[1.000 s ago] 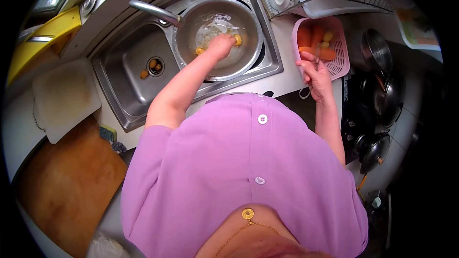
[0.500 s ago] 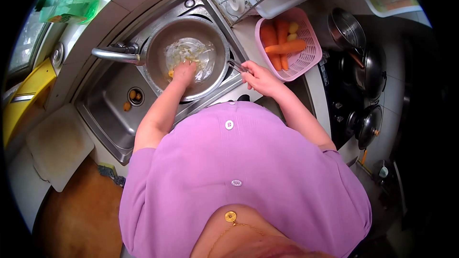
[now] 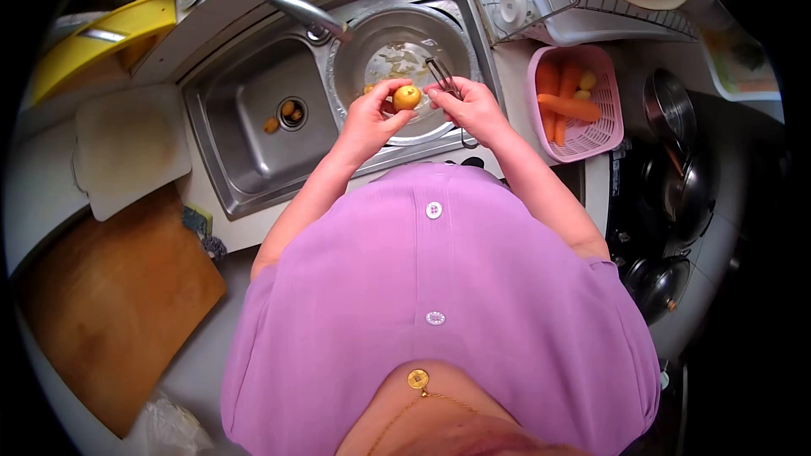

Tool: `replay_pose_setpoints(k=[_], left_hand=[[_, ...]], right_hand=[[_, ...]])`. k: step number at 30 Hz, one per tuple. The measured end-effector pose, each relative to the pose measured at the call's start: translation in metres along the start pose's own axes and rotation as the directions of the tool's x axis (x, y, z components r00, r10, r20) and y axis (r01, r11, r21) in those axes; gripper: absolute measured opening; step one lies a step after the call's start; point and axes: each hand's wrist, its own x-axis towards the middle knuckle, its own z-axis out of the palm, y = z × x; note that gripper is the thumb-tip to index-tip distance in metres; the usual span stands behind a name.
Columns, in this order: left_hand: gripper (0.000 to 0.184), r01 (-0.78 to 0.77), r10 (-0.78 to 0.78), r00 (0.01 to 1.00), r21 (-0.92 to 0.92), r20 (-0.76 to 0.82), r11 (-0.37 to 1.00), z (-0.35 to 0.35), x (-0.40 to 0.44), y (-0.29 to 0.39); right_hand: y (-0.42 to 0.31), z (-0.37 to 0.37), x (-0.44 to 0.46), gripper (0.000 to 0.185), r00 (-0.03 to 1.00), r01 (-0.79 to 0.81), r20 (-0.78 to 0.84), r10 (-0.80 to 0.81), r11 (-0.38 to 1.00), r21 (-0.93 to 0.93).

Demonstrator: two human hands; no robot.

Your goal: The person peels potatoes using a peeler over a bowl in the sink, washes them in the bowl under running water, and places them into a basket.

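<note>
Over the near part of the metal basin [image 3: 348, 59], my left hand [image 3: 372, 122] grips a small yellow potato [image 3: 407, 98] between thumb and fingers. Close to its right side, my right hand [image 3: 475, 111] is closed on a metal peeler [image 3: 440, 74], whose head points up and away from me. Water and pale peelings lie in the basin, and part of another yellow piece shows beside my left fingers. The pink basket [image 3: 614, 110] to the right holds several carrots [image 3: 571, 107] and small peeled yellow pieces [image 3: 586, 80].
The faucet [image 3: 306, 12] reaches over the sink divider. Small potatoes [image 3: 271, 125] lie around the drain of the left sink [image 3: 236, 110]. A dish rack [image 3: 541, 13] stands behind the basket, pans [image 3: 668, 100] are at the right, and boards [image 3: 127, 287] at the left.
My left hand has come up out of the basin with a potato in it. My right hand has brought the peeler close beside the potato. The camera view has shifted.
</note>
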Motion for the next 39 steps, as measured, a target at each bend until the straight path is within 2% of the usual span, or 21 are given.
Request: replay_pose_setpoints(k=[2, 3, 5, 6, 14, 16, 17, 19, 20, 21, 23, 25, 26, 27, 28, 29, 30, 32, 33, 35, 39], left_hand=[[0.041, -0.091, 0.103, 0.993, 0.179, -0.054, 0.98, 0.0, -0.011, 0.015], [0.041, -0.092, 0.106, 0.992, 0.182, -0.067, 0.979, 0.0, -0.014, 0.016], [0.038, -0.198, 0.247, 0.964, 0.344, -0.103, 0.918, 0.001, -0.021, 0.017], [0.037, -0.201, 0.267, 0.956, 0.388, -0.124, 0.9, 0.004, -0.024, 0.021], [0.038, -0.187, 0.261, 0.95, 0.36, -0.17, 0.914, 0.005, -0.036, 0.029], [0.042, -0.124, 0.123, 0.982, 0.005, -0.141, 0.992, 0.001, -0.034, 0.025], [0.042, -0.126, 0.126, 0.981, 0.007, -0.145, 0.992, -0.002, -0.036, 0.024], [0.046, 0.015, -0.021, 1.0, -0.396, -0.011, 0.918, -0.006, -0.041, 0.032], [0.045, 0.032, -0.028, 0.999, -0.424, 0.016, 0.905, -0.008, -0.041, 0.026], [0.045, 0.032, -0.03, 0.999, -0.424, 0.011, 0.905, -0.011, -0.042, 0.025], [0.046, 0.17, -0.031, 0.979, -0.718, 0.203, 0.675, -0.017, -0.043, 0.022], [0.043, 0.16, -0.025, 0.982, -0.746, 0.189, 0.647, -0.016, -0.044, 0.02], [0.044, 0.171, -0.018, 0.981, -0.812, 0.194, 0.558, -0.017, -0.043, 0.019], [0.045, 0.181, -0.011, 0.98, -0.869, 0.198, 0.461, -0.017, -0.043, 0.018], [0.04, 0.185, -0.087, 0.983, -0.874, 0.163, 0.45, -0.015, -0.041, 0.018], [0.04, 0.179, -0.088, 0.984, -0.876, 0.156, 0.448, -0.016, -0.039, 0.014], [0.041, 0.185, -0.112, 0.982, -0.88, 0.151, 0.437, -0.016, -0.038, 0.01], [0.045, 0.185, -0.21, 0.973, -0.875, 0.098, 0.447, -0.013, -0.037, 0.005], [0.045, 0.182, -0.211, 0.973, -0.877, 0.095, 0.445, -0.011, -0.038, 0.008], [0.044, 0.184, -0.286, 0.956, -0.893, 0.065, 0.411, -0.007, -0.038, 0.012], [0.046, 0.224, -0.321, 0.943, -0.886, 0.091, 0.406, -0.005, -0.035, -0.001]], right_hand=[[-0.008, 0.013, -0.003, 0.026, 1.0, 0.018, -0.019, -0.016, 0.991, 0.135], [-0.012, 0.018, -0.005, 0.026, 1.0, 0.023, -0.007, -0.022, 0.991, 0.132], [-0.017, 0.028, -0.009, 0.028, 0.995, 0.101, -0.012, -0.1, 0.99, 0.102], [-0.019, 0.034, -0.01, 0.029, 0.988, 0.143, -0.051, -0.142, 0.99, 0.011], [-0.02, 0.042, -0.008, 0.023, 0.962, 0.265, -0.086, -0.258, 0.961, 0.082], [-0.021, 0.039, -0.003, 0.023, 0.963, 0.263, -0.08, -0.256, 0.961, 0.082], [-0.021, 0.038, -0.001, 0.022, 0.965, 0.257, -0.075, -0.251, 0.963, 0.084], [-0.018, 0.03, 0.003, 0.029, 0.967, 0.25, -0.055, -0.248, 0.968, 0.015], [-0.017, 0.025, 0.006, 0.035, 0.932, 0.338, -0.061, -0.358, 0.915, -0.219], [-0.018, 0.025, 0.006, 0.04, 0.886, 0.4, -0.04, -0.463, 0.804, -0.44], [-0.024, 0.024, 0.001, 0.042, 0.909, 0.349, -0.024, -0.417, 0.791, -0.502], [-0.029, 0.027, -0.001, 0.039, 0.947, 0.276, -0.018, -0.321, 0.841, -0.465], [-0.036, 0.024, -0.006, 0.038, 0.988, 0.148, 0.033, -0.149, 0.889, -0.433], [-0.031, 0.026, -0.005, 0.038, 0.988, 0.149, 0.039, -0.147, 0.888, -0.434], [-0.022, 0.027, -0.004, 0.036, 0.968, 0.241, 0.044, -0.247, 0.867, -0.436], [-0.017, 0.028, -0.002, 0.034, 0.937, 0.332, 0.05, -0.345, 0.837, -0.436], [-0.019, 0.031, -0.005, 0.034, 0.937, 0.333, 0.057, -0.344, 0.836, -0.436], [-0.024, 0.037, -0.014, 0.028, 0.772, 0.573, 0.074, -0.631, 0.641, -0.51], [-0.023, 0.039, -0.014, 0.028, 0.773, 0.574, 0.079, -0.63, 0.641, -0.509], [-0.021, 0.04, -0.015, 0.027, 0.705, 0.638, 0.091, -0.703, 0.573, -0.514], [-0.023, 0.043, -0.022, 0.031, 0.754, 0.606, 0.126, -0.645, 0.609, -0.511]])
